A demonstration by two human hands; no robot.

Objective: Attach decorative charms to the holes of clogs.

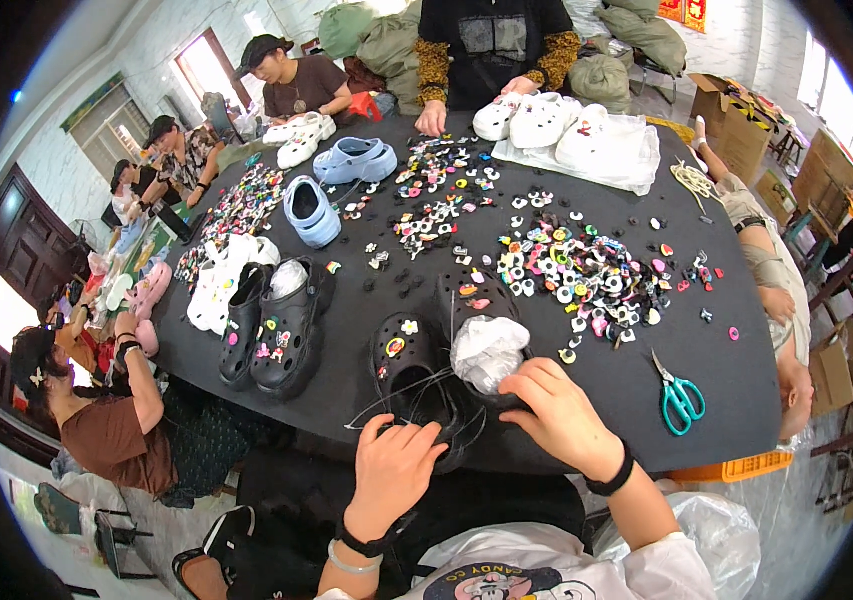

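Note:
Two black clogs stand at the near edge of the table in front of me. The left clog [391,347] has a few colourful charms on its top; my left hand [398,470] is closed at its heel, fingers curled over the rim, beside thin clear cord [371,412]. My right hand [558,412] is closed on the heel side of the right clog [461,293], its thumb near the crumpled clear plastic bag [488,352] stuffed in the opening. What lies under my fingertips is partly hidden.
Loose shoe charms [586,275] lie in piles across the black table [606,415]. Teal-handled scissors [681,400] rest at right. Another black clog pair [286,325], white clogs [586,135] and pale blue clogs [356,160] stand around. Several people sit or stand about the table.

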